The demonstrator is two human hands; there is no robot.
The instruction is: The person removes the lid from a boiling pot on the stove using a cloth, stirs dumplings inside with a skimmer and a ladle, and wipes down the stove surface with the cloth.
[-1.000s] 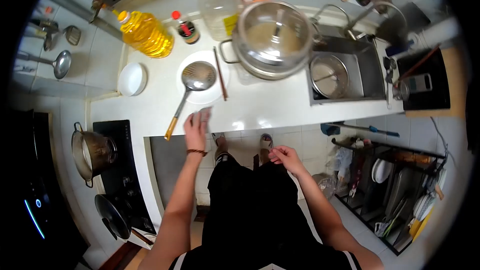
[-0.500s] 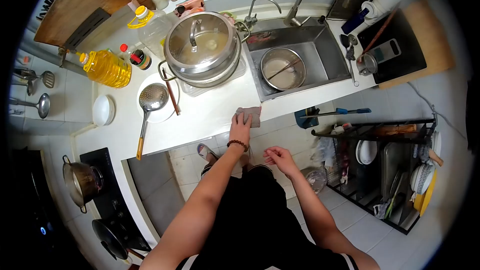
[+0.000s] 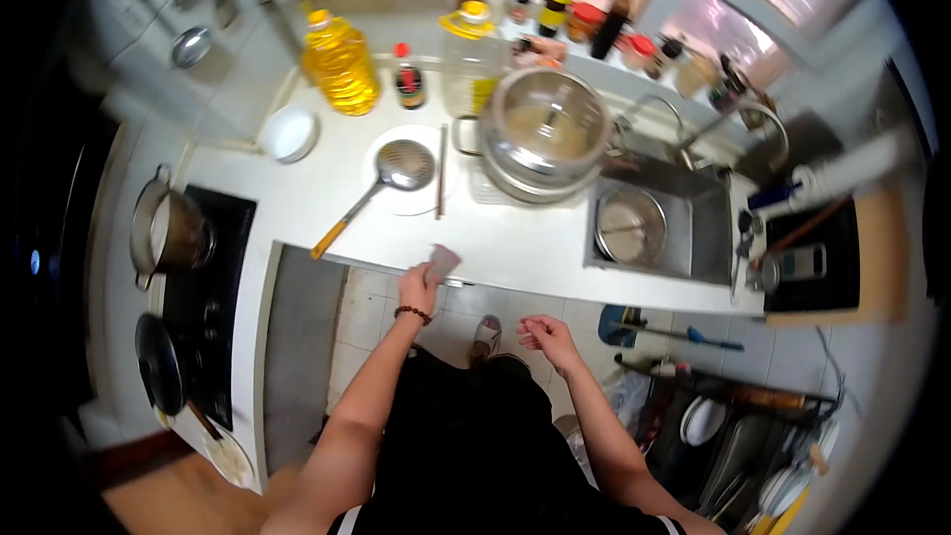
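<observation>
My left hand [image 3: 418, 289], with a beaded bracelet on its wrist, grips a greyish-pink cloth [image 3: 444, 261] at the counter's front edge. Above it on the white counter [image 3: 515, 248], a skimmer [image 3: 405, 165] rests on a white plate [image 3: 380, 197], its handle pointing to the lower left. Chopsticks [image 3: 441, 173] lie beside the skimmer at the plate's right side. My right hand [image 3: 541, 334] hangs in front of the counter, fingers curled, touching nothing that I can see. A lidded steel pot [image 3: 545, 134] stands right of the chopsticks.
A sink [image 3: 677, 228] holds a metal pot [image 3: 630, 225]. At the back left are an oil bottle [image 3: 342, 64], a sauce bottle [image 3: 408, 79] and a white bowl [image 3: 289, 133]. A stove [image 3: 205, 307] is at left, a dish rack [image 3: 733, 436] at lower right.
Since the half-second-old frame, my left hand has moved left along the counter edge with the cloth, now bunched and lifted at one end. The view has shifted. My right hand stays curled.
</observation>
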